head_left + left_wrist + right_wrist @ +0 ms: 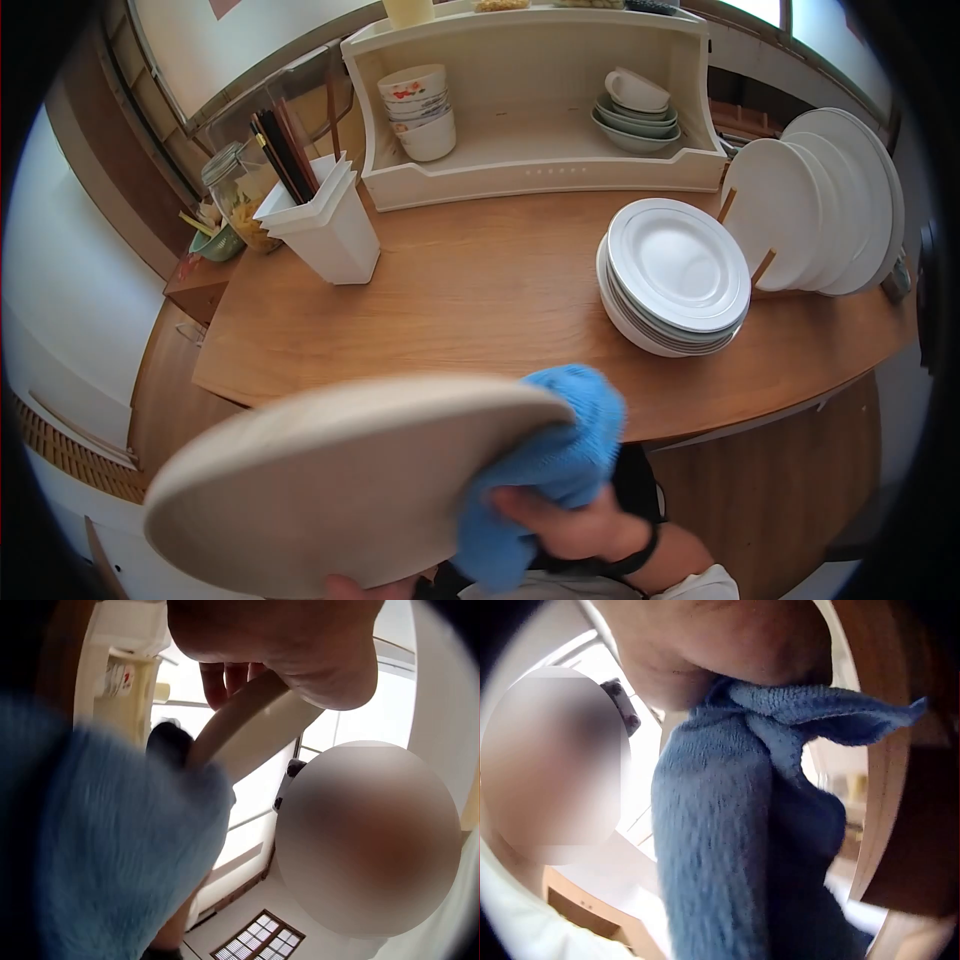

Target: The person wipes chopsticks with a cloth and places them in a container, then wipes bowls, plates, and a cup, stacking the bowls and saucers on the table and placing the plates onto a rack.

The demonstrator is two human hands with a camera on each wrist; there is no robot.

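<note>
A large cream plate (pixel 330 490) is held tilted in front of the table's near edge. My left hand (pixel 370 588) grips its lower rim. In the left wrist view the fingers of that hand (pixel 277 645) curl round the edge of the plate (pixel 262 731). A fluffy blue cloth (pixel 575 450) is bunched over the plate's right edge, and my right hand (pixel 565 522) grips it there, thumb on the near side. The right wrist view has the cloth (pixel 712 825) hanging in folds below the right hand (pixel 727 645), hiding most of the plate.
Stacked white plates (pixel 680 265) stand on the wooden table (pixel 470 290), right of centre. Behind them, larger plates (pixel 775 210) stand upright in a rack. A cream shelf (pixel 530 178) holds bowls (pixel 420 115) and a cup (pixel 640 90). A white chopstick holder (pixel 335 235) stands at left.
</note>
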